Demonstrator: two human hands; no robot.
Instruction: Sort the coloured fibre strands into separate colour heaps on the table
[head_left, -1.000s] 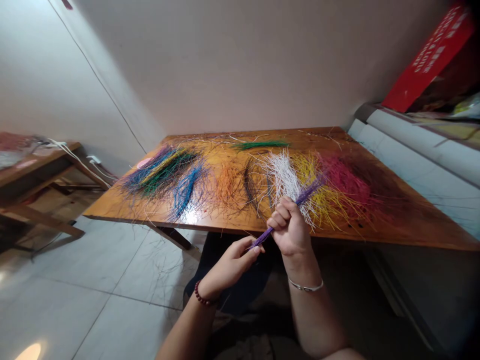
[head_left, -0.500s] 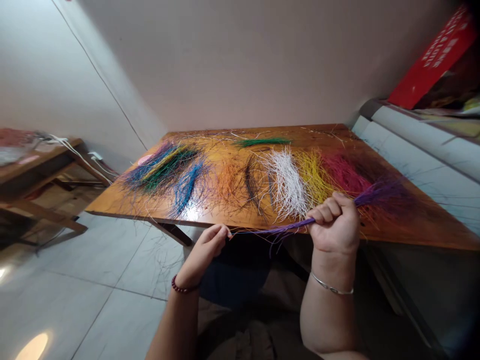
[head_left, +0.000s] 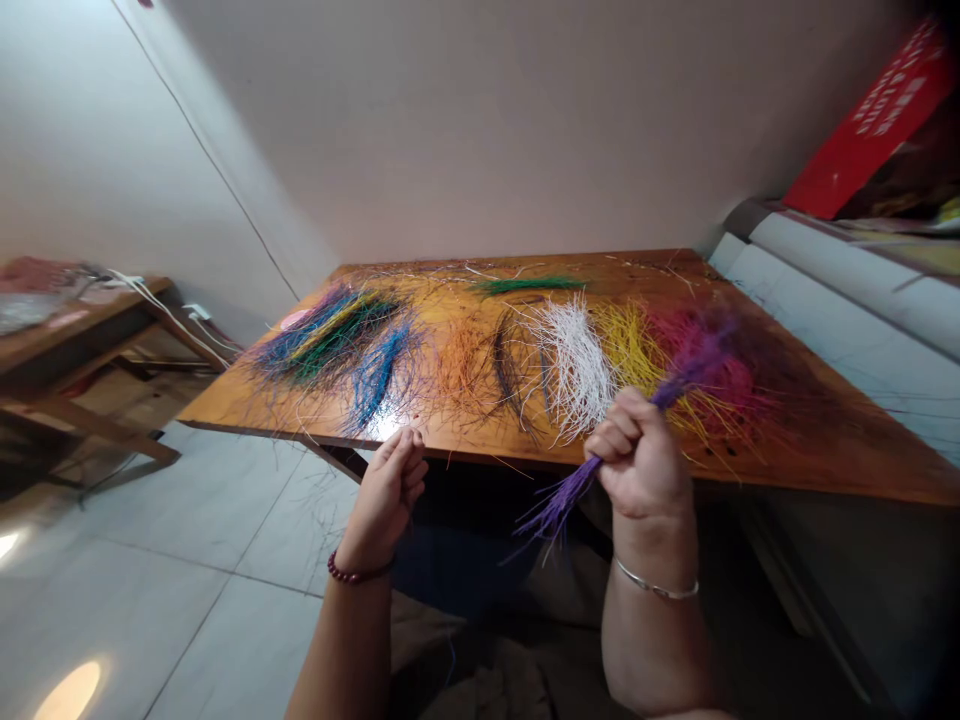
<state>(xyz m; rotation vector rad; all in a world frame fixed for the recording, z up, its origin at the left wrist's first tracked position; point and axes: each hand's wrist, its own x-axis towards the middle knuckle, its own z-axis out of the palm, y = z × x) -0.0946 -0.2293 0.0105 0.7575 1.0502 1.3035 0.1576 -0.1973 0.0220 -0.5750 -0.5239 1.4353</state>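
Red box top R, white caps w/ "&", Chinese chars alongside, rest too blurred

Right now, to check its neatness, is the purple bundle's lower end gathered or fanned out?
Fanned out: below the right hand, the purple bundle splays loosely apart.

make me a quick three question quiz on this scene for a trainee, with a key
1. Multiple choice: what colour is the bundle in the right hand? a) green b) purple c) white
2. True or false: the left hand is apart from the bundle.
3. Fill in: the ____ lie between the white strands and the pink strands.

Key: 1 b; 2 true; 3 yellow strands.
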